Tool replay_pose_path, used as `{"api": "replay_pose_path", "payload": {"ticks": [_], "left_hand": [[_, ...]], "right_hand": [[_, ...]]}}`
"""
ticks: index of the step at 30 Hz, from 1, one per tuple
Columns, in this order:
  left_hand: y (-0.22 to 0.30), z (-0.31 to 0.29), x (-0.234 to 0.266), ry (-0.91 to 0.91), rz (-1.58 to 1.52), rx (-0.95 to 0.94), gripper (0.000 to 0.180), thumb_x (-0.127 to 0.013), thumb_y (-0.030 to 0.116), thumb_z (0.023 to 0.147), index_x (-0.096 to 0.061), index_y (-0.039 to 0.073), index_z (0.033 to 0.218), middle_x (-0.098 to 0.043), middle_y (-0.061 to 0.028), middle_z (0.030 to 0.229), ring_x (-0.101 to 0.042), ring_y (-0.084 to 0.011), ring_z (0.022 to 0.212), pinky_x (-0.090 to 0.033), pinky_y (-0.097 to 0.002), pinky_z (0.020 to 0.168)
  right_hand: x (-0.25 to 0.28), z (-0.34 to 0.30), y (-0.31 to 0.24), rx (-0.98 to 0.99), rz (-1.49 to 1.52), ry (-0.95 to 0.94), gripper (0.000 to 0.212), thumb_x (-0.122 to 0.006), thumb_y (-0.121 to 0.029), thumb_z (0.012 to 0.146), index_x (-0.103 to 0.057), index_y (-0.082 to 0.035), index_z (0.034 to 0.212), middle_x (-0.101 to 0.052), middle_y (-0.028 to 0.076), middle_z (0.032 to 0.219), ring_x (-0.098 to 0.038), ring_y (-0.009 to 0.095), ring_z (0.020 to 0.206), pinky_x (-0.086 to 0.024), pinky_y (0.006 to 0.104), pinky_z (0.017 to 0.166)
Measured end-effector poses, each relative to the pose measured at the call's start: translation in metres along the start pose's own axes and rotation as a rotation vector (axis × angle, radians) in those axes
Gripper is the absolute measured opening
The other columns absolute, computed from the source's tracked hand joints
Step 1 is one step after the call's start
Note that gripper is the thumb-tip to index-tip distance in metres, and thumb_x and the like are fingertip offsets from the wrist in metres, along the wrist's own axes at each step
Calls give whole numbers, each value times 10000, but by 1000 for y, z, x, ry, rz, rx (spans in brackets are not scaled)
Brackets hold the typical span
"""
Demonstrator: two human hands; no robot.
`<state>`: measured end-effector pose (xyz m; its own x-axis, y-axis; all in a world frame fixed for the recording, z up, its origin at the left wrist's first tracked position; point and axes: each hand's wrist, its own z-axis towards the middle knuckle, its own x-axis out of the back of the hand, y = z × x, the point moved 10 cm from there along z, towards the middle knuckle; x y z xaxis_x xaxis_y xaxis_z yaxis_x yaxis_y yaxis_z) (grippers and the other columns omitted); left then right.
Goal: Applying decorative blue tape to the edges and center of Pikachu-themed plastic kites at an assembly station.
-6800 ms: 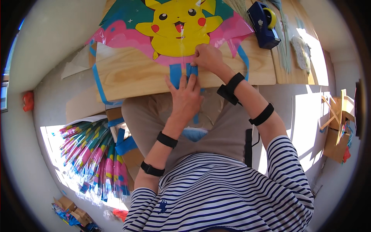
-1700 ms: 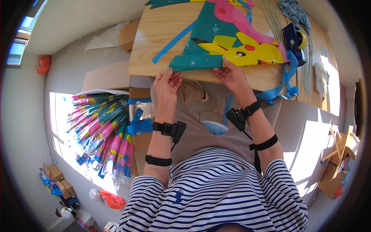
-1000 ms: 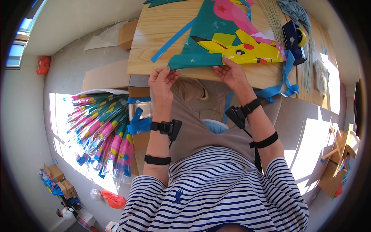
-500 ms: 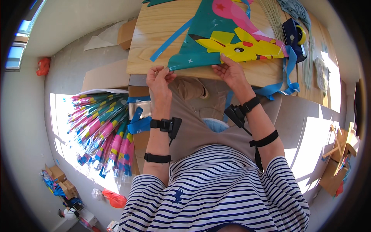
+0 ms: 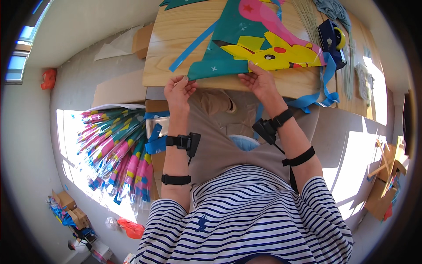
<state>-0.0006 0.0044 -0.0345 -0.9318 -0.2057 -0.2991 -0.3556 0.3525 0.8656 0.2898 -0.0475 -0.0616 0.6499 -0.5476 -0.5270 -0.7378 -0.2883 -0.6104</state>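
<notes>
A thin plastic kite, teal and pink with a yellow cartoon animal, lies over the near part of the wooden table. My left hand pinches its near left corner between thumb and fingers, just off the table's edge. Farther right along the same edge, my right hand grips the kite, its thumb on top of the yellow print and its fingers curled below. A blue ribbon hangs from the kite's right end and curls over the table edge. Another blue strip sticks out at its left.
A dark blue tape dispenser with a yellow roll stands right of the kite. Thin pale rods and a grey-blue cloth lie behind it. Left of my legs, several folded kites in clear wrapping are heaped beside cardboard.
Both hands and the kite's near edge have shifted very slightly left. Their grips look the same.
</notes>
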Motion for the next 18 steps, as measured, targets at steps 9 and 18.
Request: {"api": "replay_pose_path", "payload": {"ticks": [9, 18], "left_hand": [[-4, 7, 13, 45, 2, 71, 208, -698, -3, 865, -572, 48, 1022, -680, -106, 867, -701, -222, 739, -559, -308, 632], [-15, 23, 25, -6, -19, 92, 233, -681, -85, 840, -554, 47, 983, -635, -105, 820, -612, -188, 630, -541, -302, 609]], "right_hand": [[-1, 1, -1, 12, -5, -27, 236, -732, -237, 914, -608, -73, 1030, -698, 123, 924, -711, 257, 819, -597, 380, 739], [-3, -3, -4, 26, -57, -16, 239, -726, -240, 920, -610, -70, 1042, -696, 114, 922, -713, 254, 810, -598, 375, 732]]}}
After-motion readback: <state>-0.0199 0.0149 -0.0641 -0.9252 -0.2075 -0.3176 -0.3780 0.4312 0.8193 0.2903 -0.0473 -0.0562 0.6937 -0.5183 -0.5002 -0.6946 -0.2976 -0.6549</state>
